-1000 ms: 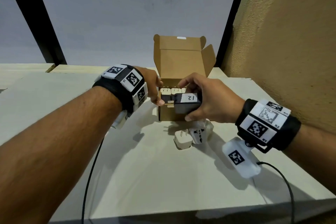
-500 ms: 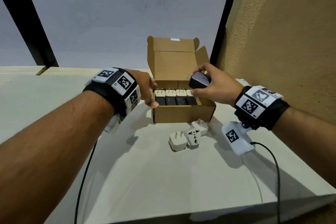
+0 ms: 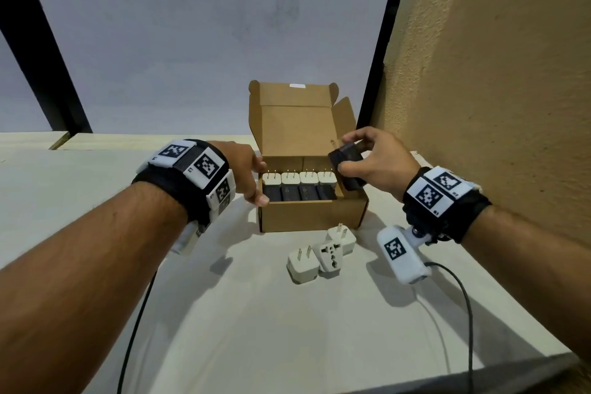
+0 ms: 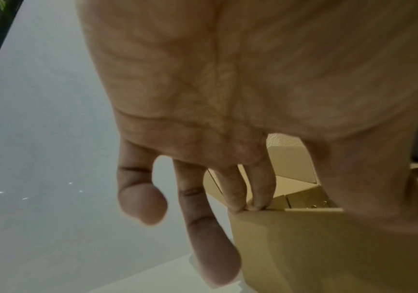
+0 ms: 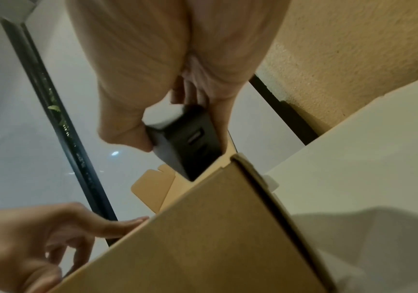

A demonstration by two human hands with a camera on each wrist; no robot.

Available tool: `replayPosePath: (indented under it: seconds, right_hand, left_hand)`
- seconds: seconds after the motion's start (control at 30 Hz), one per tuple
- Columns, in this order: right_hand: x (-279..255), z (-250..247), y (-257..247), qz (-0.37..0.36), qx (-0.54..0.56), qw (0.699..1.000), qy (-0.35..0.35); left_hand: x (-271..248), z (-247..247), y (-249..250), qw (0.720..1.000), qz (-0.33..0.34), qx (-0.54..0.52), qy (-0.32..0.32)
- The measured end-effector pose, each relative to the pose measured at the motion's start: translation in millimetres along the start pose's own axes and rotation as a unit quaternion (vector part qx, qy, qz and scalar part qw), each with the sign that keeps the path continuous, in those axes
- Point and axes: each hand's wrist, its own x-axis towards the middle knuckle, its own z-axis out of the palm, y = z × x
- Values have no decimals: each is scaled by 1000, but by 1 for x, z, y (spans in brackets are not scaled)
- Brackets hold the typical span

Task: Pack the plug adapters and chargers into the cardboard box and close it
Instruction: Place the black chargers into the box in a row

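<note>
The cardboard box [image 3: 311,216] stands open on the pale tabletop [image 3: 224,313], its lid upright at the far side and a side flap raised at the right; inside, a row of four white plug adapters [image 3: 299,177] sits prongs-up, with a row of four black chargers [image 3: 299,193] just in front of them along the near wall; the far part of the box interior is in shadow and cannot be made out.

The right hand [image 3: 375,163] holds a black charger [image 3: 348,166] over the right end of the box, tilted, its lower end dipping past the right wall; the thumb and fingers [image 3: 355,139] are curled round it; in the right wrist view the same charger [image 5: 187,138] shows a port on its face and lies pinched between thumb and fingers just above the box edge [image 5: 227,218].

The left hand [image 3: 244,171] rests at the left wall of the box, fingers straight and relaxed, holding nothing; in the left wrist view two fingertips [image 4: 238,198] touch the box's top rim, while the other two hang free beside it.

On the tabletop just near of the box lie three loose white adapters [image 3: 321,256], touching one another; one shows its socket face, the others their prongs; a textured tan wall [image 3: 495,73] rises at the right.
</note>
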Motion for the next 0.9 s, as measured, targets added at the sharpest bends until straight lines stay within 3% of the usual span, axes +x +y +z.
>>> replayPosePath:
  seconds: [0.3,0.43,0.53,0.7,0.9]
  right_hand:
    - [2,8,-7,-38,-185,982,-20]
    - [4,22,-21,-95,-377,918,-77]
    - [7,29,-28,-96,-443,885,-105]
    - [12,36,-33,-58,-492,860,-119]
    - [16,34,-20,5,-471,872,-135]
  left_hand:
    - [0,-2,4,1000,-3,2,-8]
    - [-1,-2,4,1000,1,10,-10]
    - [-3,-3,6,1000,2,11,-5]
    - [-2,-2,6,1000,8,9,-3]
    - [-2,-2,6,999,17,50,-5]
